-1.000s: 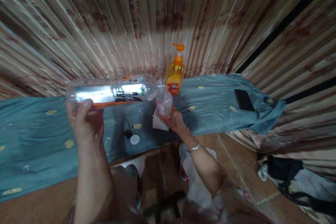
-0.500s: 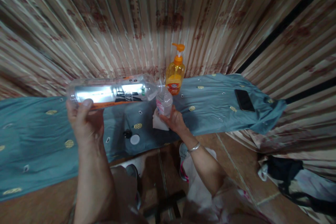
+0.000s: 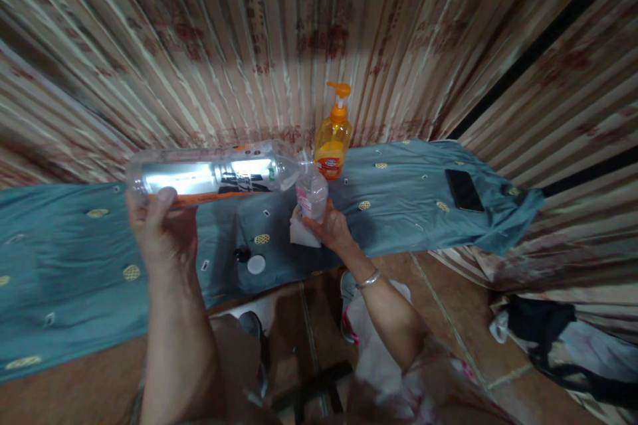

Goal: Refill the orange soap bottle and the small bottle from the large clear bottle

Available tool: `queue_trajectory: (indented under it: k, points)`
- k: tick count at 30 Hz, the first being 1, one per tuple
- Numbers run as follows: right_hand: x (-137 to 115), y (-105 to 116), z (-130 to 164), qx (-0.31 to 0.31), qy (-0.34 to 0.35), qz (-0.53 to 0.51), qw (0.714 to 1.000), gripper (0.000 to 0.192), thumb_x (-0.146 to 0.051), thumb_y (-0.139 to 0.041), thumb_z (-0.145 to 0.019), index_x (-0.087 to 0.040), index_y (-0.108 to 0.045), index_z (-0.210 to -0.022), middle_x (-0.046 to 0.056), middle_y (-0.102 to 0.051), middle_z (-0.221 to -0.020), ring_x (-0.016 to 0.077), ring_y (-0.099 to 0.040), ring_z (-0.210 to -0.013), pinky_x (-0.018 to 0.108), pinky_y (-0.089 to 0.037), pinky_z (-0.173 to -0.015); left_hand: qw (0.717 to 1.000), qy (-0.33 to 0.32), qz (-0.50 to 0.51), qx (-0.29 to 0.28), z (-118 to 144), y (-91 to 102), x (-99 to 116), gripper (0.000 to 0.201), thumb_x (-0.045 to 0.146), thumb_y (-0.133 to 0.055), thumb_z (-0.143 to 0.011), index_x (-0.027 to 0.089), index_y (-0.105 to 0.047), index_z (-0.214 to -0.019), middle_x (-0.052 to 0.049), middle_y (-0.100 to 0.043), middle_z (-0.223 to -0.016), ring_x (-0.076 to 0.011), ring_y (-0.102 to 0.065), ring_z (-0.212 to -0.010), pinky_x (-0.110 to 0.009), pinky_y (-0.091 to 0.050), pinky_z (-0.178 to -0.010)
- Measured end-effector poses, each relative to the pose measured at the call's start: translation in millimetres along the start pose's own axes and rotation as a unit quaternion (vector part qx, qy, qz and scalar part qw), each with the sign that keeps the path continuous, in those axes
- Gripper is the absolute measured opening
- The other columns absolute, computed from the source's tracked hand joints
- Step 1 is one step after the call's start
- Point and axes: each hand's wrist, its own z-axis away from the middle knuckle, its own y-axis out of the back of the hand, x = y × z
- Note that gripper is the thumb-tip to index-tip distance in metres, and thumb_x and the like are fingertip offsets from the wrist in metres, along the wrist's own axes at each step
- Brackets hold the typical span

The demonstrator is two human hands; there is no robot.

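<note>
Nothing has shifted since a moment ago: the left hand is still wrapped around the base of the big clear bottle, held flat on its side, its neck meeting the mouth of the small bottle. The right hand grips that small bottle upright on the blue cloth, over a white tissue. Behind stands the orange pump bottle; two loose caps lie near.

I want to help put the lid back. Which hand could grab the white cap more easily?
Probably the left hand: it holds the big bottle but sits nearer the white cap on the cloth. The right hand steadies the small bottle.
</note>
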Motion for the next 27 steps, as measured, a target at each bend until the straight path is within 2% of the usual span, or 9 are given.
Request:
queue_trajectory:
  k: [4, 8, 12, 18, 24, 27]
  points:
    - [0.1, -2.8, 0.3, 0.015, 0.009, 0.023, 1.000, 0.063, -0.039, -0.080, -0.097, -0.019, -0.057, -0.152, 0.014, -0.083, -0.103, 0.0289, -0.083, -0.097, 0.039, -0.067, -0.084, 1.000, -0.002, 0.001, -0.002, 0.5, 1.6, -0.8, 0.079, 0.029, -0.095, -0.052, 0.040, -0.076, -0.128, -0.002, -0.077, -0.130, -0.0294, -0.073, -0.125, -0.047, -0.063, -0.108]
    - [-2.8, -1.1, 1.4, 0.013, 0.003, -0.001, 1.000, 0.060, -0.039, -0.081, -0.098, -0.017, -0.059, -0.150, 0.014, -0.083, -0.104, 0.0294, -0.083, -0.099, 0.041, -0.067, -0.087, 1.000, -0.001, -0.006, -0.005, 1.0, 1.9, -0.6, 0.083, 0.031, -0.094, -0.053, 0.040, -0.074, -0.133, -0.003, -0.076, -0.132, -0.0306, -0.072, -0.125, -0.051, -0.062, -0.109]
    - [-4.3, 1.4, 2.3, 0.009, -0.004, 0.030, 1.000, 0.067, -0.041, -0.081, -0.099, -0.015, -0.056, -0.155, 0.017, -0.083, -0.107, 0.0281, -0.083, -0.101, 0.039, -0.066, -0.090, 1.000, 0.000, -0.008, -0.004, 0.1, 1.7, -0.7, 0.089, 0.034, -0.095, -0.052, 0.044, -0.071, -0.137, -0.001, -0.075, -0.132, -0.0306, -0.071, -0.127, -0.052, -0.061, -0.110]
    - [-3.1, 1.6, 2.4, 0.013, 0.009, 0.028, 0.999, 0.074, -0.040, -0.081, -0.098, -0.017, -0.053, -0.162, 0.017, -0.083, -0.107, 0.0308, -0.082, -0.100, 0.042, -0.068, -0.087, 1.000, -0.005, -0.008, -0.003, 0.3, -3.8, 2.3, 0.087, 0.035, -0.097, -0.049, 0.043, -0.073, -0.133, -0.001, -0.075, -0.136, -0.0307, -0.072, -0.126, -0.049, -0.062, -0.107]
    - [-5.3, 6.3, 3.5, -0.006, -0.020, 0.003, 1.000, 0.065, -0.041, -0.081, -0.098, -0.017, -0.058, -0.154, 0.018, -0.084, -0.111, 0.0308, -0.084, -0.104, 0.042, -0.068, -0.092, 1.000, 0.000, -0.013, -0.010, 1.8, -6.9, 5.0, 0.079, 0.035, -0.095, -0.051, 0.043, -0.075, -0.127, -0.001, -0.077, -0.132, -0.0313, -0.072, -0.124, -0.048, -0.063, -0.106]
    - [-7.6, 9.5, 4.5, -0.005, -0.008, 0.008, 1.000, 0.061, -0.039, -0.080, -0.099, -0.018, -0.059, -0.152, 0.017, -0.085, -0.111, 0.0296, -0.084, -0.104, 0.040, -0.067, -0.090, 1.000, -0.003, -0.007, -0.001, 1.3, -4.5, 3.6, 0.079, 0.032, -0.095, -0.050, 0.041, -0.075, -0.126, -0.002, -0.076, -0.132, -0.0311, -0.072, -0.126, -0.047, -0.062, -0.107]
